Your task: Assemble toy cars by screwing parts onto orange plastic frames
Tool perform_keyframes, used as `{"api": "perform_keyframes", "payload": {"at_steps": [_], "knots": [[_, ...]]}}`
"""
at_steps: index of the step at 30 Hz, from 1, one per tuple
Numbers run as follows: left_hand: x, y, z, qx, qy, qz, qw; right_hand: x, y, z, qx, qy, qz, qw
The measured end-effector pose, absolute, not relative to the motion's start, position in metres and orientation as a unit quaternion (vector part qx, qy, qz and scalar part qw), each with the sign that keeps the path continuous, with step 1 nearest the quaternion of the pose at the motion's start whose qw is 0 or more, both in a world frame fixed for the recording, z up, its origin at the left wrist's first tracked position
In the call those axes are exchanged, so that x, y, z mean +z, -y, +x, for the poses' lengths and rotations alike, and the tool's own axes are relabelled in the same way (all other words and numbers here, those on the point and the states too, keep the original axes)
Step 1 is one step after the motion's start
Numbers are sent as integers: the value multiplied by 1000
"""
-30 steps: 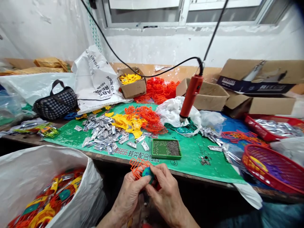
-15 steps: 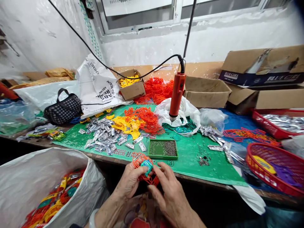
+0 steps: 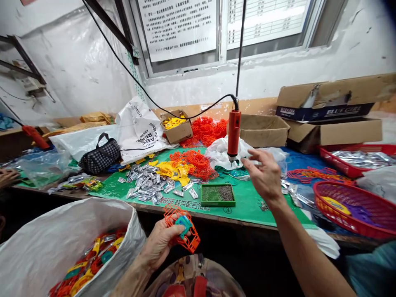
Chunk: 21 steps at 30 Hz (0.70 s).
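Observation:
My left hand [image 3: 159, 241] grips an orange lattice-like plastic piece [image 3: 192, 244] with a teal plastic part [image 3: 185, 225] on it; the thumb presses on the teal part. Raised over the bench, my right hand [image 3: 262, 173] is empty, its fingers apart and just right of the tip of a hanging red electric screwdriver [image 3: 234, 134]. A small gap shows between fingers and tool. Below the screwdriver, a green tray [image 3: 218, 203] holds many tiny screws [image 3: 227, 192]. Silver metallic pieces [image 3: 145, 185], yellow parts [image 3: 176, 171] and orange lattice pieces [image 3: 198, 163] lie in piles behind and left of the tray.
A white sack [image 3: 123, 218] with assembled pieces stands at the lower left. Red baskets [image 3: 355, 225] and cardboard boxes [image 3: 262, 132] line the right side and back. The screwdriver's cord [image 3: 136, 84] loops overhead. Another person's hand [image 3: 8, 177] shows at the far left.
My right hand has let go of the orange piece and moved up and right to beside the screwdriver. My left hand keeps the piece, slightly lower. The view has tilted upward.

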<state>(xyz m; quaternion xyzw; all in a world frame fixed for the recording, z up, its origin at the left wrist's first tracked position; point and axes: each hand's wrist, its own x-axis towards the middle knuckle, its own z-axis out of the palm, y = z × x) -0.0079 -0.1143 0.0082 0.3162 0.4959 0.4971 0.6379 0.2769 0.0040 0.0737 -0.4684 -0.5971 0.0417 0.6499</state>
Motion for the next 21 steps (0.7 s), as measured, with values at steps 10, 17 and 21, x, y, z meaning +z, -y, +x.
{"api": "perform_keyframes", "payload": {"at_steps": [10, 17, 21], "knots": [[3, 102, -9, 481, -450, 328, 677, 101, -147, 279, 166, 569, -465, 658], [-5, 90, -1, 472, -439, 308, 700, 106, -154, 256, 311, 556, -416, 649], [-6, 81, 2, 459, -434, 313, 709, 104, -121, 235, 371, 590, -403, 593]]}}
